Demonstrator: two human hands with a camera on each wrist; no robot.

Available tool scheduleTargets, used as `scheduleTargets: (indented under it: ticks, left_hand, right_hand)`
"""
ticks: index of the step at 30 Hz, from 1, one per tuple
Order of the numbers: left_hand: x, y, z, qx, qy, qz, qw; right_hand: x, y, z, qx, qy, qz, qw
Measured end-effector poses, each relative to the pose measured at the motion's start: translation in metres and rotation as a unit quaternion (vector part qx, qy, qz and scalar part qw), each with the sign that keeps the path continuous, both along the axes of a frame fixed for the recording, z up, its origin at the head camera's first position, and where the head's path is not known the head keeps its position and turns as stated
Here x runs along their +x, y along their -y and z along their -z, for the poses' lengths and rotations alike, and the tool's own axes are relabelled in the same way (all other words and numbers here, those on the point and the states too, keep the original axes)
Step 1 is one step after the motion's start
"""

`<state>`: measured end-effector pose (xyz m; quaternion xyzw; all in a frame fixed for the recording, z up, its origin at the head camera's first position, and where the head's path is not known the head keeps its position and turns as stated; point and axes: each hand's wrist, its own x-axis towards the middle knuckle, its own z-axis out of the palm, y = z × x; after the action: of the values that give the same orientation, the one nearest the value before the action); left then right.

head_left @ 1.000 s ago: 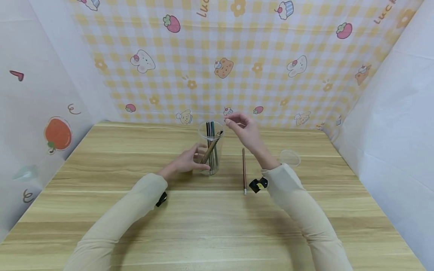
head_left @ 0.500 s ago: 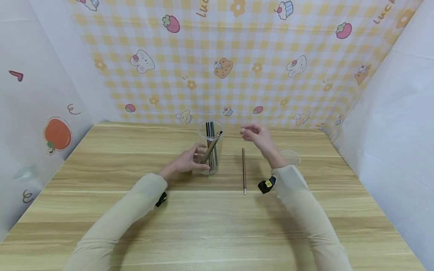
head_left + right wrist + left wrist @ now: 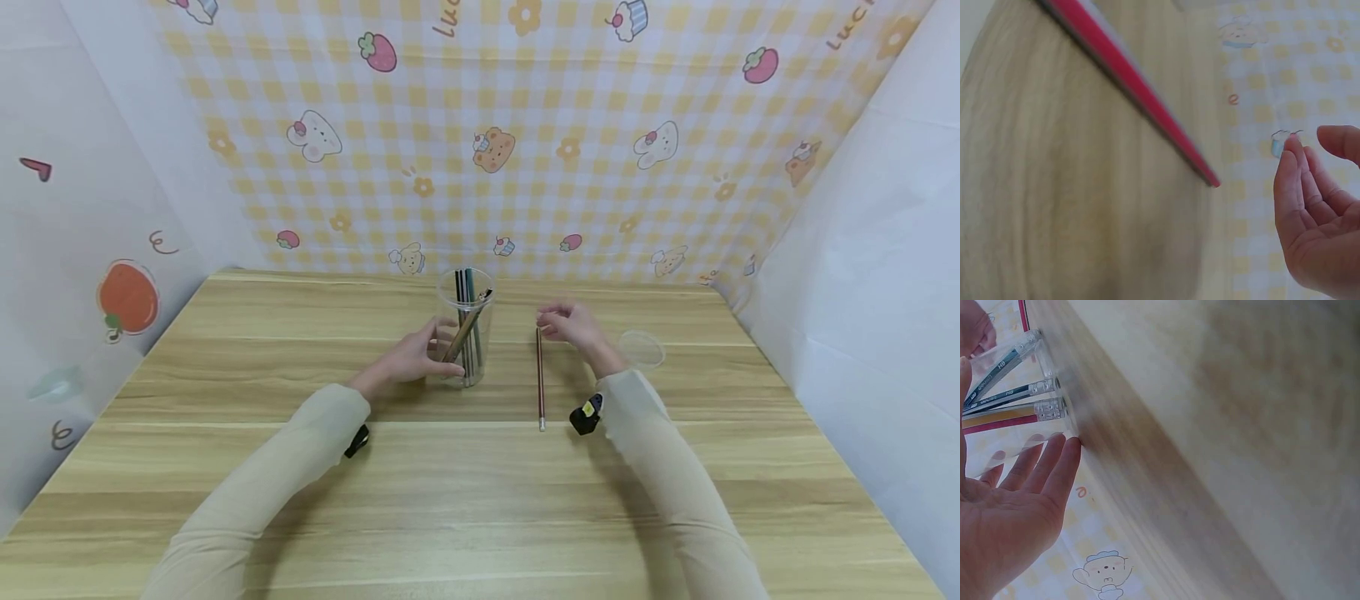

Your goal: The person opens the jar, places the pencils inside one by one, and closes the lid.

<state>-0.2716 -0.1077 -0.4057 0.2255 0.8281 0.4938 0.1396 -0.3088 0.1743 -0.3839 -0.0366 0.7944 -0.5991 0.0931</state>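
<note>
A clear plastic cup (image 3: pixel 486 333) stands upright on the table with several pencils (image 3: pixel 471 333) leaning in it. My left hand (image 3: pixel 411 354) holds the cup from its left side, thumb in front and fingers behind. In the left wrist view the fingers (image 3: pixel 1054 465) lie along the cup wall, near the pencils' eraser ends (image 3: pixel 1050 409). A dark red pencil (image 3: pixel 540 379) lies on the table to the right of the cup, its white eraser toward me. My right hand (image 3: pixel 576 327) hovers by its far end, holding nothing. In the right wrist view, thumb and fingertips are apart, beside the red pencil (image 3: pixel 1147 97).
A clear round lid (image 3: pixel 642 348) lies on the table right of my right hand. Behind the wooden table (image 3: pixel 450 500) hangs a yellow checked cloth (image 3: pixel 420 150). White walls (image 3: pixel 862 250) stand at both sides.
My right hand has moved from beside the cup's rim to the right, then down toward the red pencil's far end. The left hand and cup have stayed in place.
</note>
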Motion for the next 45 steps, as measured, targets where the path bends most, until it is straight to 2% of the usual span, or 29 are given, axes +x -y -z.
scheduleTargets:
  ticks: [4, 10, 15, 22, 32, 38, 41, 45]
  left_hand:
    - [-0.001, 0.001, 0.001, 0.003, 0.002, 0.001, 1.0000]
    - [-0.001, 0.001, 0.002, 0.001, -0.013, 0.006, 0.9999]
    - [-0.001, 0.001, 0.000, -0.001, -0.001, 0.001, 1.0000]
    - [-0.001, 0.001, 0.001, -0.008, -0.001, -0.005, 1.0000]
    - [-0.002, 0.001, 0.001, -0.005, 0.003, -0.005, 1.0000]
    - [-0.002, 0.000, 0.001, -0.008, 0.001, -0.003, 1.0000]
    - [-0.002, 0.001, 0.002, -0.007, 0.000, -0.004, 1.0000]
    - [-0.002, 0.001, 0.002, -0.008, -0.002, -0.005, 1.0000]
  right_hand:
    - [0.000, -0.002, 0.007, 0.049, 0.007, -0.009, 0.9988]
    - [0.001, -0.004, 0.012, 0.132, 0.003, -0.011, 0.9911]
    - [-0.004, -0.005, 0.019, 0.169, 0.018, 0.008, 0.9854]
    - [-0.005, -0.002, 0.023, 0.182, 0.042, 0.016, 0.9822]
    - [-0.003, 0.006, 0.020, 0.217, 0.021, 0.001, 0.9760]
    - [-0.003, 0.006, 0.020, 0.225, 0.027, 0.003, 0.9740]
    - [-0.004, 0.006, 0.019, 0.253, 0.024, 0.001, 0.9672]
    - [-0.005, 0.006, 0.017, 0.308, 0.019, -0.005, 0.9511]
